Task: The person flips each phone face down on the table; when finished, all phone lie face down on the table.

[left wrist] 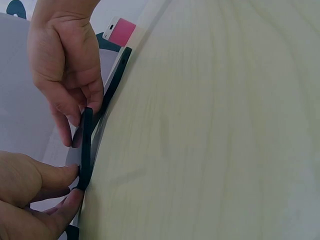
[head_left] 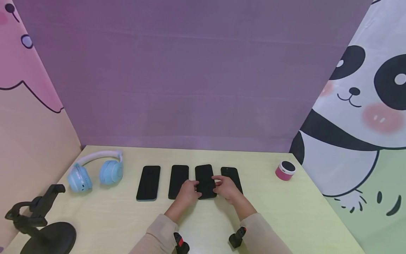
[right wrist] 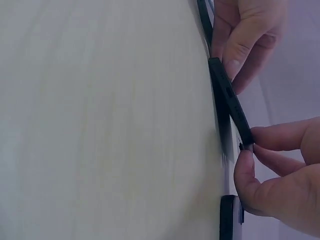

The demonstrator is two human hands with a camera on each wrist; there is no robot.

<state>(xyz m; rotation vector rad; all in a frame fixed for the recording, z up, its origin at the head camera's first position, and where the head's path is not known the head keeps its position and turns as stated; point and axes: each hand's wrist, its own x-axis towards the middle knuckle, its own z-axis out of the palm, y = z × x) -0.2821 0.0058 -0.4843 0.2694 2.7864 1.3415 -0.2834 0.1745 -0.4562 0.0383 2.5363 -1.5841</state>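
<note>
A black smartphone [head_left: 204,176], one of several in a row, is between my two hands near the middle of the table. My left hand [head_left: 188,192] pinches its left edge with thumb and finger, seen closely where the fingers [left wrist: 65,200] meet the edge. On the opposite side, my right hand [head_left: 227,188] pinches the right edge between thumb and fingers [right wrist: 280,137]. In the right wrist view the held phone [right wrist: 232,102] tilts, its right side lifted off the table. Behind my right hand, another phone [head_left: 233,174] is partly covered.
Two more black phones lie to the left, the outer phone [head_left: 148,183] and the nearer phone [head_left: 178,178]. Light blue headphones [head_left: 111,172] and a black stand [head_left: 47,238] are at the left. A pink and white round device [head_left: 285,171] sits at the right of the table [head_left: 301,218].
</note>
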